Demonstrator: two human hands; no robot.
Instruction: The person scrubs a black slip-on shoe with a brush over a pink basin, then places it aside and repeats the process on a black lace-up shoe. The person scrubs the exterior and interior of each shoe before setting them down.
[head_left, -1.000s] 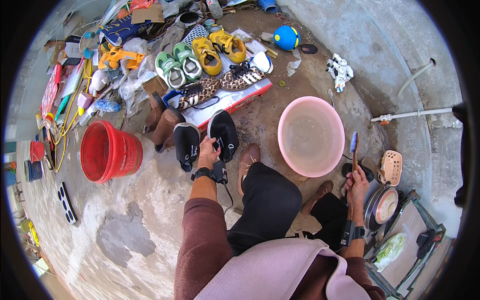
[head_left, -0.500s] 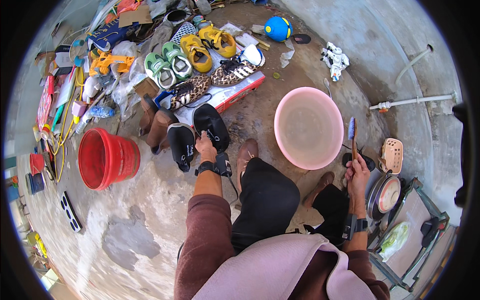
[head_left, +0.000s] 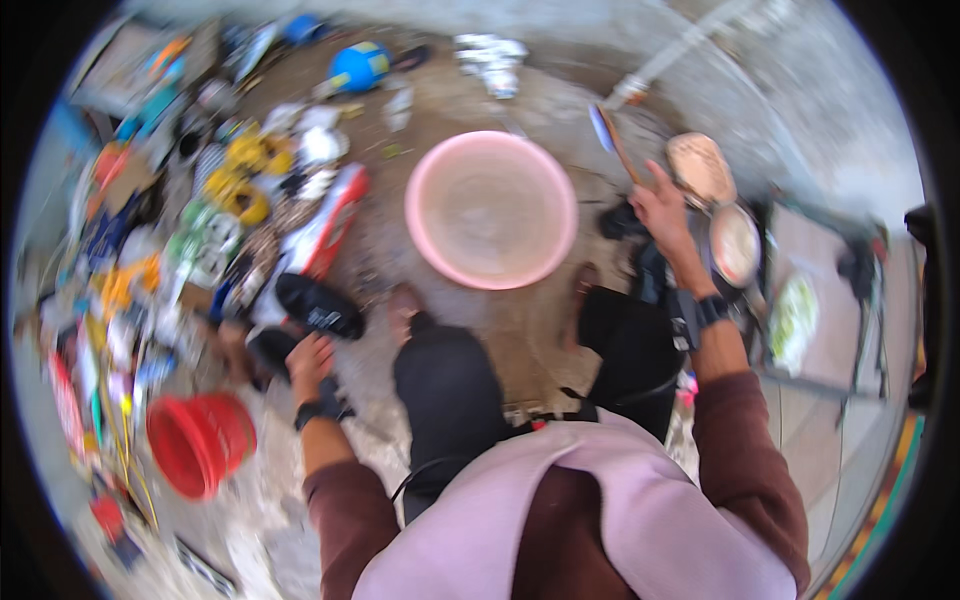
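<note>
My right hand [head_left: 664, 214] grips a scrubbing brush [head_left: 622, 148] by its brown handle. The brush stands tilted up above the fingers, its pale blue bristles to the left. My left hand [head_left: 312, 358] is over a pair of black shoes on the left. One black shoe [head_left: 320, 305] lies just beyond the fingertips, and the other black shoe [head_left: 268, 347] is partly under the hand. Motion blur hides whether the left fingers hold either shoe. Between and beyond my hands, a pink basin [head_left: 490, 277] holds cloudy water.
A red bucket [head_left: 205, 445] stands at left. Yellow shoes [head_left: 235, 190], green shoes [head_left: 205, 245] and clutter lie behind it. A blue ball [head_left: 360, 67] and white toy [head_left: 490, 62] sit at the back. A tan basket [head_left: 702, 168], pot [head_left: 735, 245] and low framed table [head_left: 830, 270] stand right.
The view has swung right and blurred, so the basin and shoes sit farther left in it. My right hand still has the brush. My left hand stays by the black shoes.
</note>
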